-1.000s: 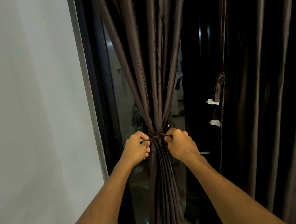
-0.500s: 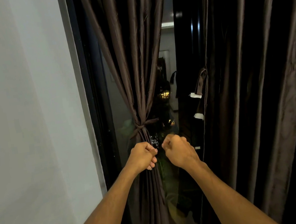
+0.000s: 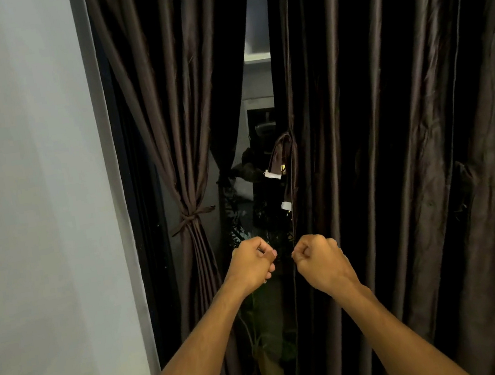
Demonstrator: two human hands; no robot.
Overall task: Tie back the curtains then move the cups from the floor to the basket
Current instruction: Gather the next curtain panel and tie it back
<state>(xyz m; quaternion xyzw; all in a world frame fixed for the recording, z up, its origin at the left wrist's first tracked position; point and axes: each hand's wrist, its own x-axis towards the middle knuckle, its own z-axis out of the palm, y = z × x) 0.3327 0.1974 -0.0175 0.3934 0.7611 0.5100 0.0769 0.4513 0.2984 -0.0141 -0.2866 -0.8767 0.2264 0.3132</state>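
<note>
Hanging loose right of tied knot (image 3: pixel 191 219): right curtain (image 3: pixel 397 165), soft, slick, light-looking; best gathered at mid-height, beside its dangling tie-back strap (image 3: pixel 283 156). Left curtain (image 3: pixel 177 133) cinched. Left hand (image 3: pixel 251 267), right hand (image 3: pixel 321 259): fists curled, empty, below knot. White wall (image 3: pixel 31 187) left of knot. Cups, basket, floor unseen.

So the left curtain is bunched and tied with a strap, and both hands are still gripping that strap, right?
Not quite. The left curtain is bunched and tied with the strap, but the head view shows neither hand gripping it: the left hand and right hand are closed fists held below and to the right of the knot, clear of it.
</note>
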